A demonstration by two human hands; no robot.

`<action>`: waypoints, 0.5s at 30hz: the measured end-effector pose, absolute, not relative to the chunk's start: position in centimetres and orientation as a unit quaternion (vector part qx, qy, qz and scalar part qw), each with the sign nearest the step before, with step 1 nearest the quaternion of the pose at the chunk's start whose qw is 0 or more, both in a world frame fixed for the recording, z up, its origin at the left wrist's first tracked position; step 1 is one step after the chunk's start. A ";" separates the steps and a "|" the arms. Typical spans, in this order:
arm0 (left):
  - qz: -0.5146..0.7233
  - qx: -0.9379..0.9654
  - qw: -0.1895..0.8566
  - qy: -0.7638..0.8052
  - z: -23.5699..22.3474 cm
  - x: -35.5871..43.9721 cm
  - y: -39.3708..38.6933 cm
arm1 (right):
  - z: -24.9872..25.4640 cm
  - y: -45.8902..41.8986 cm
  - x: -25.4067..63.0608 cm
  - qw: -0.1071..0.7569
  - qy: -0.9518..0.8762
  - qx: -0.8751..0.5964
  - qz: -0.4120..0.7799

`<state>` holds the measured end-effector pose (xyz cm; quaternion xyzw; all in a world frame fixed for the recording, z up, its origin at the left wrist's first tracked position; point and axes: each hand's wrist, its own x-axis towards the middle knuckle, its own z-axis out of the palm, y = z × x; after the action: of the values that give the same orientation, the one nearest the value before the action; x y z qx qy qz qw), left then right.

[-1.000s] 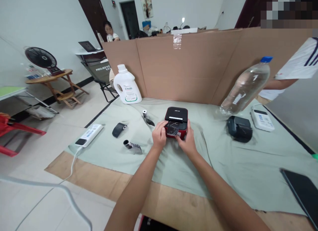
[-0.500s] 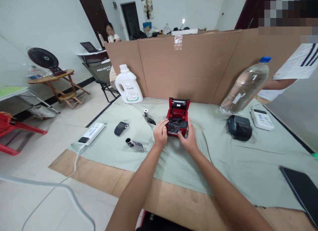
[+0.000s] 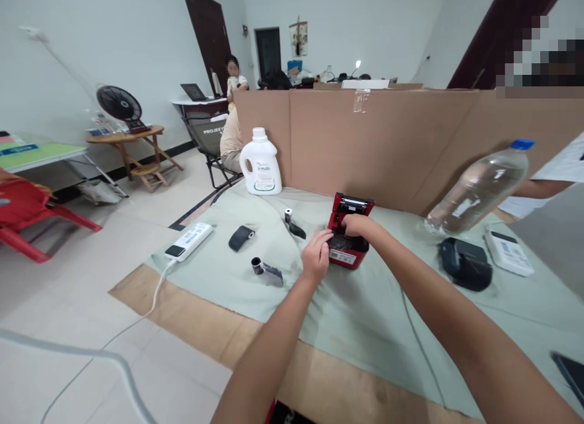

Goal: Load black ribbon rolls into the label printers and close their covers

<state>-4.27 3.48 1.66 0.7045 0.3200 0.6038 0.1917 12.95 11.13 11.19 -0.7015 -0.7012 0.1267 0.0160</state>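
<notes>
The red printer [image 3: 349, 260] sits a little right of and below the middle of the frame, on the pale green cloth [image 3: 365, 314] spread over the wooden desk [image 3: 328, 375]. We see its lid [image 3: 353, 204] raised and tilted back, and a white label on its front. Our left hand [image 3: 316, 256] is at the printer's left edge, fingers laid over the rim; we cannot tell whether that grip clasps it or only rests there. Our right hand [image 3: 358, 225] reaches in from the right with the fingers curled down inside the printer, its fingertips hidden, so we cannot tell whether that grip is closed on anything.

Left of the printer, we find a small roll [image 3: 288, 215] with a dark strip trailing from it, a curved black roll [image 3: 239, 238] farther left, and a third roll [image 3: 258, 266] nearer us with its tail lying to the right. A white box [image 3: 189, 241] with a cord lies left of these. A white jug [image 3: 261, 168] stands near the cardboard [image 3: 356, 150] across the back. Right of centre, we have a tilted clear bottle [image 3: 479, 190] with a blue cap, a black device [image 3: 465, 264] and a white device [image 3: 508, 250].
</notes>
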 end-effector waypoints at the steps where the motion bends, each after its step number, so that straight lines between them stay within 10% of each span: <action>1: 0.605 0.704 0.194 0.319 1.7 -4.3 3.5 | 11.2 11.3 12.7 0.008 -0.696 -0.707 0.127; 9: 0.612 0.695 0.214 0.311 1.7 -4.2 3.6 | 16.6 7.5 13.1 0.140 -0.708 -0.684 0.105; 15: 0.614 0.691 0.220 0.310 1.9 -4.1 3.8 | 20.9 8.5 4.4 0.381 -0.615 -0.513 0.462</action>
<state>-4.11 3.78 1.88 0.6914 0.3103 0.6143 0.2195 4.37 8.47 20.89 -0.5131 -0.6151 0.4619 0.3809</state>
